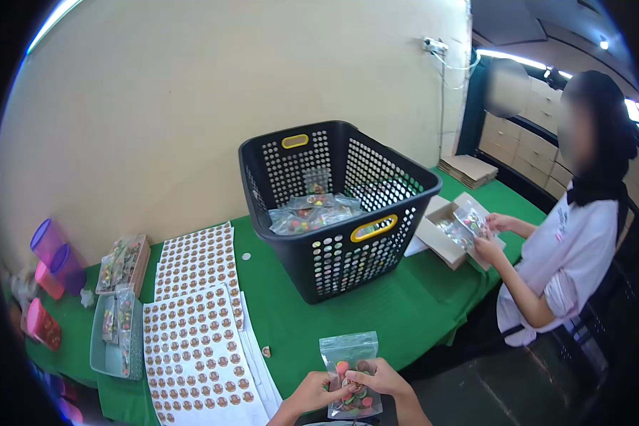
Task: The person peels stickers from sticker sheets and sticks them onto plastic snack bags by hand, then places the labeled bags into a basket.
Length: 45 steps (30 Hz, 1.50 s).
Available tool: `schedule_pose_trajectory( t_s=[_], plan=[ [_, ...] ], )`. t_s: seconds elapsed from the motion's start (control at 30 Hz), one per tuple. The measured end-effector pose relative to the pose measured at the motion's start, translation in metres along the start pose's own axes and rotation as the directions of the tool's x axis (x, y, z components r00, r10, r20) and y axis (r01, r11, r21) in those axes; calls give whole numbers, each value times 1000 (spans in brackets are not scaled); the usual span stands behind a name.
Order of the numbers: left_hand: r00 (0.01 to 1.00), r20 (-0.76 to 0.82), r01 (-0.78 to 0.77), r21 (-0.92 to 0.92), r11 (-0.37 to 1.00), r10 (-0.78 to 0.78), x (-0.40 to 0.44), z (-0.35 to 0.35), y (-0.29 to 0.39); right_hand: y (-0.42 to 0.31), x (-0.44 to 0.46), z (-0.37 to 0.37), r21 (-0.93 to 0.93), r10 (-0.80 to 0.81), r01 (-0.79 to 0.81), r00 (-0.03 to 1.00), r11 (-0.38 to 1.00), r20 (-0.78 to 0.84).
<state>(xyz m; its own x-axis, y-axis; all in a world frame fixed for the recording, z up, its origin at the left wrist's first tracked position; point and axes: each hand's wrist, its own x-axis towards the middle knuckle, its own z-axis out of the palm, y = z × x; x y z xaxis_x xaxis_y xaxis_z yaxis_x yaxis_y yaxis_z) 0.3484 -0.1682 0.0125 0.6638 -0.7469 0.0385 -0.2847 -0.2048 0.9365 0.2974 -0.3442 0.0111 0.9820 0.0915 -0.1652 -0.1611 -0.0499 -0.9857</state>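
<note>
A clear zip bag point(349, 348) of colourful round candies stands upright at the bottom centre, at the table's front edge. My left hand point(312, 392) holds its left side, and my right hand point(383, 380) grips its right side, with the fingers of both meeting on the bag's front. Left of my hands lie sheets of round brown stickers point(195, 355) on the green cloth. One loose sticker point(266, 351) is beside the sheets. Behind the bag stands a black perforated basket point(284, 248) with yellow-rimmed handles, holding several filled bags point(312, 213).
At the right, a co-worker point(582, 234) holds a filled bag over an open cardboard box point(444, 241). Flat cardboard point(468, 170) is stacked behind. A teal tray point(110, 358), a pink tray point(143, 259) and purple and pink cups point(67, 266) stand at the left.
</note>
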Motion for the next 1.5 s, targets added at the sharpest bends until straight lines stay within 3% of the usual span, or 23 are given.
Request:
schedule_pose_trajectory(
  t_s=[0.17, 0.2, 0.27, 0.3, 0.37, 0.4, 0.5, 0.57, 0.63, 0.7, 0.8, 0.87, 0.97, 1.0, 1.07, 1.1, 1.2, 1.23, 1.3, 1.33, 1.4, 1.43, 1.5],
  plan=[
    [977, 52, 178, 332, 927, -206, 36, -5, 14, -2, 27, -36, -69, -2, 5, 999, 998, 49],
    [976, 30, 193, 329, 924, -215, 40, -2, 10, -6, 30, -42, -72, -2, 7, 997, 997, 73],
    [957, -290, -39, -15, 999, 32, 49, 5, 0, -21, 33, -53, 75, -104, 92, 981, 993, 166],
    [953, -301, -32, -14, 999, 26, 55, 8, 0, -29, 34, -59, 77, -103, 91, 978, 993, 179],
    [831, -550, -204, -177, 963, 75, 67, 18, 3, -41, 36, -68, -46, -124, 148, 933, 988, 339],
    [809, -587, -225, -370, 901, -40, 70, 23, 18, -35, 42, -69, -96, -66, 115, 909, 989, 412],
    [750, -637, -224, -499, 837, -179, 77, 38, 22, -41, 41, -80, -95, 23, 21, 898, 995, 439],
    [713, -680, -252, -478, 842, -172, 83, 46, 27, -38, 46, -91, -122, 49, 11, 877, 992, 479],
    [714, -692, -207, -355, 912, -107, 85, 49, 28, -36, 50, -93, 152, -385, 358, 898, 921, 214],
    [711, -693, -185, -347, 919, -119, 88, 52, 33, -36, 55, -94, 281, -361, 296, 907, 913, 217],
    [732, -678, -161, -267, 950, -67, 93, 48, 31, -34, 65, -94, 159, -344, 325, 932, 932, 116],
    [791, -610, -177, -160, 971, 44, 96, 42, 28, -39, 69, -100, -158, -486, 494, 870, 855, 85],
    [791, -611, -226, -258, 939, 23, 106, 32, 45, -44, 81, -104, -290, -552, 529, 834, 798, 3],
    [790, -613, -234, -252, 939, 32, 110, 29, 43, -41, 87, -106, -294, -559, 535, 829, 792, 3],
    [747, -634, -104, -407, 908, -199, 118, 23, 35, -31, 101, -110, -326, -489, 473, 872, 819, 37],
    [746, -641, -115, -390, 913, -180, 121, 18, 27, -25, 107, -113, -325, -507, 490, 861, 809, 37],
    [620, -782, -24, -95, 995, -60, 127, 2, -5, -27, 119, -113, -106, -383, 401, 910, 910, 157],
    [613, -787, -24, -97, 995, -62, 128, 1, -12, -23, 127, -114, -107, -381, 401, 909, 910, 166],
    [545, -820, -58, -248, 967, -177, 131, 1, -17, -17, 141, -120, -145, -430, 530, 795, 835, 427],
    [535, -825, -59, -255, 965, -185, 131, -1, -14, -20, 144, -120, -148, -422, 527, 793, 837, 439],
    [686, -659, 334, -90, 938, -307, 131, -5, -8, -29, 145, -117, -319, -440, 564, 812, 762, 384],
    [677, -661, 342, -106, 934, -323, 136, -1, -20, -29, 150, -109, -317, -426, 556, 814, 768, 395],
    [508, -861, -23, -36, 999, -19, 151, 11, -45, -25, 158, -91, -21, -533, 569, 782, 822, 325]
  ],
)
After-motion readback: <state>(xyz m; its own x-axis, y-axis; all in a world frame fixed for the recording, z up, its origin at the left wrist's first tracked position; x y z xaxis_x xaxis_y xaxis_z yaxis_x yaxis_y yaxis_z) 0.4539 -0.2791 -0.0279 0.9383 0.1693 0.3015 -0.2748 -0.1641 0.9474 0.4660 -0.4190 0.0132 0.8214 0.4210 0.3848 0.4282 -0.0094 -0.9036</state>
